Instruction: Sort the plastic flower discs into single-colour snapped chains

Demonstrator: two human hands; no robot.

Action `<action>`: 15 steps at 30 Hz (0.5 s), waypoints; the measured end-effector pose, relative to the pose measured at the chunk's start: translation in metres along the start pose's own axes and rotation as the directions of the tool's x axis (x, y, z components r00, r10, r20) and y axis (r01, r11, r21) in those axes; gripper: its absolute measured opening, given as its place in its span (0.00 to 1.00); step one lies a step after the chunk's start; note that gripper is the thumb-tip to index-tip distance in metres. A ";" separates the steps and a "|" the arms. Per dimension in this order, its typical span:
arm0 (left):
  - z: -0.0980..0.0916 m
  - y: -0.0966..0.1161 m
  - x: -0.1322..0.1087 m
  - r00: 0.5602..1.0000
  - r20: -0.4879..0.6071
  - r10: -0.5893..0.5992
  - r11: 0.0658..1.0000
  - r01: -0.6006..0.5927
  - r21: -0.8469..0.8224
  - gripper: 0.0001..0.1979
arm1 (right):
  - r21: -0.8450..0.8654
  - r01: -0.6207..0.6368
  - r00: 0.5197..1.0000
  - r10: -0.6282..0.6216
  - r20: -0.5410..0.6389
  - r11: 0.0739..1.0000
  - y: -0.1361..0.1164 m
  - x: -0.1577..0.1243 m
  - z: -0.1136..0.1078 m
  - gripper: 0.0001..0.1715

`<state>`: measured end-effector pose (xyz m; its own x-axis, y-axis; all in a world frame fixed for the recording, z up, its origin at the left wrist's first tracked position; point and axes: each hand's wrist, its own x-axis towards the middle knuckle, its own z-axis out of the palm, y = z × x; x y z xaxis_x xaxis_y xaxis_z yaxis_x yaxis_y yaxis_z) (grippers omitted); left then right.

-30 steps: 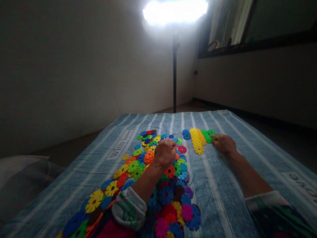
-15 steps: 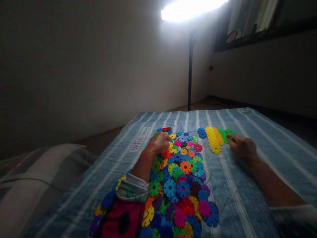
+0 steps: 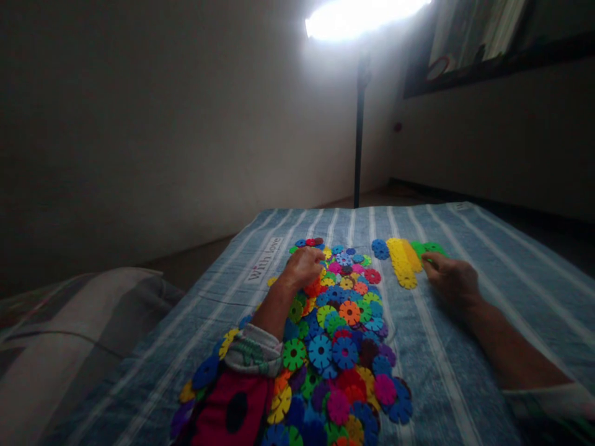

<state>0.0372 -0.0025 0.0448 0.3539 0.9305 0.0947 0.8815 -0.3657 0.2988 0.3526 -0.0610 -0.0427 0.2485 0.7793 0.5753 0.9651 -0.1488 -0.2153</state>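
Note:
My left hand (image 3: 303, 267) is closed over the far left part of a heap of notched plastic discs (image 3: 332, 353) in many colours. Whatever its fingers hold, if anything, is hidden; orange discs (image 3: 313, 287) show just under it. Further right, my right hand (image 3: 450, 275) pinches its thumb and fingertips at the edge of a small green group of discs (image 3: 433, 248), seemingly on a green disc that is largely covered. Beside that group lie overlapping rows of yellow discs (image 3: 403, 263), and left of them a blue disc stack (image 3: 380, 249).
The discs lie on a striped blue cloth (image 3: 446, 347) with a "With love" print (image 3: 264, 260). A bright lamp (image 3: 367, 18) on a dark pole (image 3: 359, 136) stands behind the far edge. A pale striped cover (image 3: 93, 334) is at the left.
My right hand has shifted slightly left along the green discs, towards the yellow ones. My left hand stays over the heap, barely moved; the view has shifted slightly.

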 end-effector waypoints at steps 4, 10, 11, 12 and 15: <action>0.014 0.023 0.015 0.989 0.009 0.148 0.984 -0.149 0.095 0.15 | -0.007 0.019 1.000 -0.019 -0.005 1.000 -0.004 0.000 0.000 0.14; 0.037 0.053 0.049 0.975 0.099 0.201 0.963 -0.216 0.165 0.19 | -0.007 0.006 1.000 -0.006 0.027 1.000 -0.008 0.001 -0.001 0.14; 0.040 0.057 0.055 0.974 0.120 0.190 0.961 -0.210 0.181 0.20 | -0.005 0.005 0.999 -0.005 0.033 1.000 -0.009 0.001 -0.002 0.14; 0.042 0.060 0.059 0.973 0.140 0.183 0.958 -0.209 0.196 0.22 | -0.002 0.007 0.999 -0.007 0.037 1.000 -0.010 0.001 -0.002 0.14; 0.045 0.069 0.070 0.960 0.211 0.183 0.940 -0.234 0.250 0.22 | 0.007 0.017 0.999 -0.018 0.036 1.000 -0.011 0.001 -0.002 0.14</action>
<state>0.1371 0.0368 0.0292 0.5670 0.8219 -0.0548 0.8236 -0.5667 0.0213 0.3426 -0.0600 -0.0381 0.2282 0.8034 0.5499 0.9687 -0.1307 -0.2110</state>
